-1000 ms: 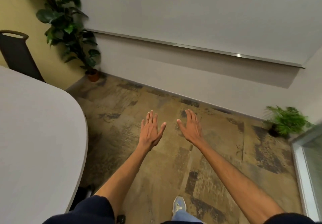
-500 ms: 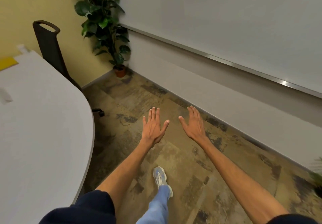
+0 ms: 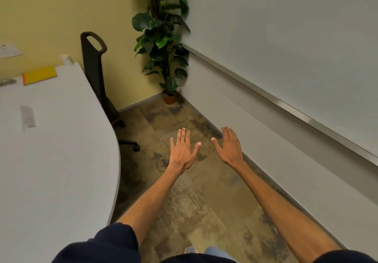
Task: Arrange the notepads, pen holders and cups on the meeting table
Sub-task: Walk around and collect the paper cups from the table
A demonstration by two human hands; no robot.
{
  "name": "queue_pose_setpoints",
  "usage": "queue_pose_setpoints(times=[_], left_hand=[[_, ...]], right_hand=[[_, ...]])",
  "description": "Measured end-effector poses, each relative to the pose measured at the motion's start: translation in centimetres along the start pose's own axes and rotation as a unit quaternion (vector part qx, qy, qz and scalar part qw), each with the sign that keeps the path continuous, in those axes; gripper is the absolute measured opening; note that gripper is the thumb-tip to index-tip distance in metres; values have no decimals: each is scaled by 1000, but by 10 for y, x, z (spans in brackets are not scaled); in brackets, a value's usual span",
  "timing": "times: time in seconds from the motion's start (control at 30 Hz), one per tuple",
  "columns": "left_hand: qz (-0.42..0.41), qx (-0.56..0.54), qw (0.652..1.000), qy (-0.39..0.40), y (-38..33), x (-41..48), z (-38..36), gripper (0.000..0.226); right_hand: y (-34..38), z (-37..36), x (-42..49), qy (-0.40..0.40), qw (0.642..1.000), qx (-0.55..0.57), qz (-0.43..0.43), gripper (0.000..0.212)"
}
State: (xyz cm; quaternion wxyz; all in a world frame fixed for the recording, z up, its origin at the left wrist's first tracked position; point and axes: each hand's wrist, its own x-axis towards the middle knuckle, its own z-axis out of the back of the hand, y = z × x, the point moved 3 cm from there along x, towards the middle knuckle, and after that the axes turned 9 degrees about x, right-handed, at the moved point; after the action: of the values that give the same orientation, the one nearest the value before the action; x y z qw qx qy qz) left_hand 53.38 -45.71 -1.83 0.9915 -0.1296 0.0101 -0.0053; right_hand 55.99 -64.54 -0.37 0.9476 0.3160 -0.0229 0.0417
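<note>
Both hands, left hand (image 3: 182, 152) and right hand (image 3: 230, 149), empty, fingers spread wide over floor; yellow notepad (image 3: 39, 75), probably, on counter (image 3: 57, 150) far end.

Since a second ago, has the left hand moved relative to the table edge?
Cannot tell for sure: the camera swung left. The left hand looks about as far right of the table edge as before, flat and empty.
</note>
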Motion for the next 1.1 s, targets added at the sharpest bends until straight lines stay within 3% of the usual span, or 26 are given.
queue_pose_setpoints(times=[0.5,0.77,1.1], left_hand=[[160,-1,987,-7,134,220,3,77],[206,18,978,-31,185,359,42,76],[247,9,968,-37,258,495,72,76]], right_hand=[[59,-118,281,104,990,2,98,68],[109,-147,447,136,975,-5,176,71],[177,-210,596,170,962,16,211,69]])
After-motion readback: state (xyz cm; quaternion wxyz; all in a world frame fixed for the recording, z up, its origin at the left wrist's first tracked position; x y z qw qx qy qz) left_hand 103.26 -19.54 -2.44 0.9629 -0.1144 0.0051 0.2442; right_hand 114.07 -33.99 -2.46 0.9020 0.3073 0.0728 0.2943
